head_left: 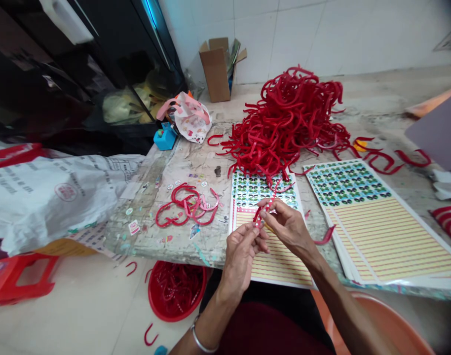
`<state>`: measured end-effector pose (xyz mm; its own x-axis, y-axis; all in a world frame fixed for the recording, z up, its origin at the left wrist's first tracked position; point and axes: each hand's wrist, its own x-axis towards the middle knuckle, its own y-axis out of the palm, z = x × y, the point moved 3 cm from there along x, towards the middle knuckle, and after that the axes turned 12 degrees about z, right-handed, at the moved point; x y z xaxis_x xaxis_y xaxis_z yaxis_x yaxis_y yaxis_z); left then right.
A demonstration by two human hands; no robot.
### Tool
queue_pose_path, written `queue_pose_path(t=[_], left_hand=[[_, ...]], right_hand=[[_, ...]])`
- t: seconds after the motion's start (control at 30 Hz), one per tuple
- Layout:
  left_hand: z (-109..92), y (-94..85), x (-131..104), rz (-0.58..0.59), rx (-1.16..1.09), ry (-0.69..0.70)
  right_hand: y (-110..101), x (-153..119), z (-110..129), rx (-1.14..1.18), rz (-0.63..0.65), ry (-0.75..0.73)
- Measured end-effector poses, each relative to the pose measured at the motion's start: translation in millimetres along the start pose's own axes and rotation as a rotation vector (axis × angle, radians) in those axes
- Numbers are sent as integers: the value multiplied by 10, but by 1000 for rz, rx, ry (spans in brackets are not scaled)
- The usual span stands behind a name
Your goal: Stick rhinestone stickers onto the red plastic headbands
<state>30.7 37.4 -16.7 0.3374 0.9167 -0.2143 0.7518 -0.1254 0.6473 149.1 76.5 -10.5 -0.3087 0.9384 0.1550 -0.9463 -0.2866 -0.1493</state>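
Right now, both hands pinch a thin red strip with white dots (271, 198) above the near edge of the table (136, 209). The left hand (240, 254) holds its low end between thumb and fingers, and the right hand (290, 227) grips it a bit higher up. Under them, a sticker sheet (281, 261) lies at the near edge, with yellow rows on it. Another sheet (388, 236) lies to its right. A big red heap (288, 123) sits behind, toward the far edge. Some bent red and pink strips (184, 203) lie toward the near left corner. On the floor, a red tub (152, 298) holds more red pieces.
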Motion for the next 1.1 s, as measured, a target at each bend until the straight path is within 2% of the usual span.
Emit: queue_pose_path(t=[0.2,0.43,0.63,0.9,1.1], left_hand=[[36,-29,40,-91,28,25],[85,-80,78,-181,93,69],[37,-65,86,-177,132,58],[59,-43,88,-162,121,27],[54,-30,71,-135,120,58]], right_hand=[[28,5,21,-80,-19,-35],[96,-46,-17,-211,-116,-70],[95,-70,-48,-332,-149,-126],[26,-79,-20,-275,-175,-94],[44,-104,-68,-339,-227,-127]])
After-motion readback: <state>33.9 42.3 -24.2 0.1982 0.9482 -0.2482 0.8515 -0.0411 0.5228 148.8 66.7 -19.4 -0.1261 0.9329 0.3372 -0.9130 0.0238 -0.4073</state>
